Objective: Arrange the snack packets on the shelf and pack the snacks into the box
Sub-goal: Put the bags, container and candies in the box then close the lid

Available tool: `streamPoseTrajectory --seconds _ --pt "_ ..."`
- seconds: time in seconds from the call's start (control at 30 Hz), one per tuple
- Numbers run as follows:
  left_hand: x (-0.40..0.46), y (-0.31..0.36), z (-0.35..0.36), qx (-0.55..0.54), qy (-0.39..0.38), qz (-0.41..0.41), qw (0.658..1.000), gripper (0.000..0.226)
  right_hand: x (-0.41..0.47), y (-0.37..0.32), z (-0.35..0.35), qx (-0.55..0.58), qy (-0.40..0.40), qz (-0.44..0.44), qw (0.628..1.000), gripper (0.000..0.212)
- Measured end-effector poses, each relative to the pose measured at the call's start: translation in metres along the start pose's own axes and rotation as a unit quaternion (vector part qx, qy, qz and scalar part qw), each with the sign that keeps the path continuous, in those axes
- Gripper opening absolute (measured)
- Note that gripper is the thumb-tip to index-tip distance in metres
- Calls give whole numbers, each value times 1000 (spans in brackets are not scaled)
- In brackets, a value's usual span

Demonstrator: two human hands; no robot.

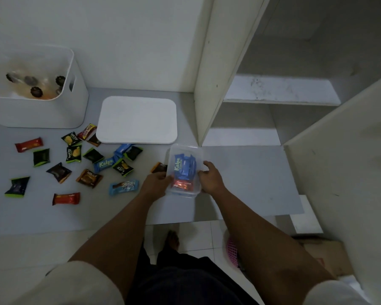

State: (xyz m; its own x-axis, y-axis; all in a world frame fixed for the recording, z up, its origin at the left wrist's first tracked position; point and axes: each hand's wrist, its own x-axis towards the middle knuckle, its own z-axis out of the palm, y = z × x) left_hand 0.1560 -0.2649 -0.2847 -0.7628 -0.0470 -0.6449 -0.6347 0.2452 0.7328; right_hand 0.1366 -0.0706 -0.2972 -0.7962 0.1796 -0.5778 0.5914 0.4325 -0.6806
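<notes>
One box (184, 150), two hands' grip

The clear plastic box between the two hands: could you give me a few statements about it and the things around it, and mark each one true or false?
1. The clear plastic box holds blue Kalpa packets. True.
2. Only one hand touches the box. False: the left hand and the right hand each hold a side of it.
3. The flat white lid sits on the clear box. False: it lies on the grey surface beyond the box, and the box is open.
4. Loose snack packets lie scattered left of the box. True.
5. The white bin stands on a shelf. False: it stands on the grey surface at far left.
</notes>
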Motion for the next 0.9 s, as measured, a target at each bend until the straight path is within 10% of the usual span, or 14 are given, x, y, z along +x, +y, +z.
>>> streamPoseTrajectory --seconds 0.5,0.9 --pt "-3 18 -31 0 -95 -26 995 30 -39 -27 -1 139 -1 -31 990 36" --pt "-4 95 -191 12 87 121 989 57 -8 -201 80 92 -14 -176 980 42"
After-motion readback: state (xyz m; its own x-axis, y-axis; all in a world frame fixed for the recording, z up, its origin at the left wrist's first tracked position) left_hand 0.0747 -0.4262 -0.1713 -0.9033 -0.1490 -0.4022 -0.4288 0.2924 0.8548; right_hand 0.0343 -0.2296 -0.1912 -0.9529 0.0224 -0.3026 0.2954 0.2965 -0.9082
